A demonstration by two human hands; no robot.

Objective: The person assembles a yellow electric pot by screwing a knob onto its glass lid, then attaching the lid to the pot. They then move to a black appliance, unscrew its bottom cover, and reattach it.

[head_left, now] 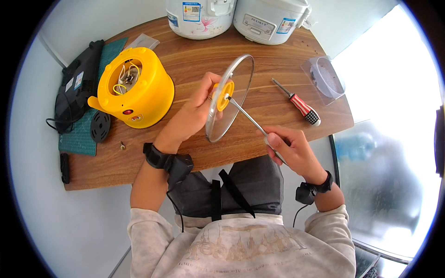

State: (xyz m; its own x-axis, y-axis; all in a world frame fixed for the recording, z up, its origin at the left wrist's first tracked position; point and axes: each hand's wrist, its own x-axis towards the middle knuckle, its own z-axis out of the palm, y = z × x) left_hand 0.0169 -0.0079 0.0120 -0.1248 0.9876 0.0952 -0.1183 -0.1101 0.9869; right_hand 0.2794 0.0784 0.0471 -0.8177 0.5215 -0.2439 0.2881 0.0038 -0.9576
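My left hand (198, 104) grips a round glass lid (241, 76) by the yellow knob (225, 96) at its centre, its fingers wrapped round the far side. The lid stands on edge, tilted, above the table's front part. In my right hand (289, 148) is a long-shafted screwdriver (250, 119), held between thumb and fingers. Its tip meets the screw spot in the middle of the lid, on the side facing right. Part of the screwdriver's handle is hidden by my fingers.
A yellow appliance body (157, 88) with exposed wires stands at left, by a black disc (100, 126) and a green mat (83, 139). Two white rice cookers (199, 25) are at the back. Another screwdriver (303, 109) and a clear plastic container (327, 78) lie right on the wooden table (194, 55).
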